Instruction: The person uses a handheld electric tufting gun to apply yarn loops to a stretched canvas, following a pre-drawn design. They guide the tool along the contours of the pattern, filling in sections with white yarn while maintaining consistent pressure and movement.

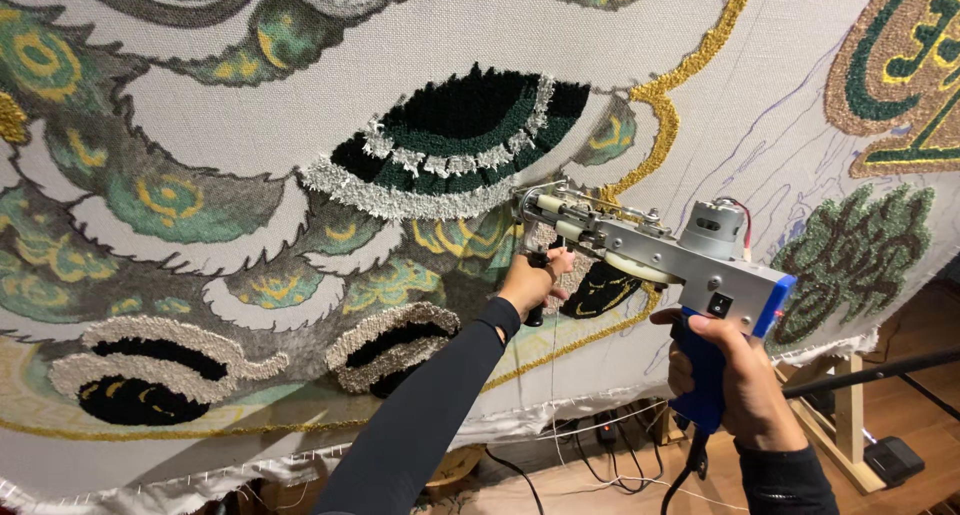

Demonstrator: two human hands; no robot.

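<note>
Head cam, looking at a large pale woven backing cloth stretched upright on a wooden frame. Both hands are clamped on a handheld tufting gun with grey metal body, blue plastic grip and small silver motor on top: right hand closed round the blue pistol grip at lower right, left hand closed round the black front handle near the needle end. Hands are apart, one at each end of the tool. The needle tip sits against the cloth just right of ctr, under a black-and-dark-green fan-shaped tufted patch edged in white-grey pile. Progress, judged from cloth: approx. left two-thirds look largely filled — green/yellow swirl motifs, white scalloped bands, black-and-beige ovals at lower left, gold yarn outline curving down from the top. Right of the gun much bare cloth is left w/ only thin blue-purple drawn guide lines; a dark green leafy patch and a beige-and-green emblem at upper right corner are done, the emblem's lettering not transcribed. Area round the needle is partly filled; can't tell which colour is loaded. No packages or separate labels visible. Below the cloth's lower edge: black cables on the wood floor, a small black pedal-like box at lower right.
</note>
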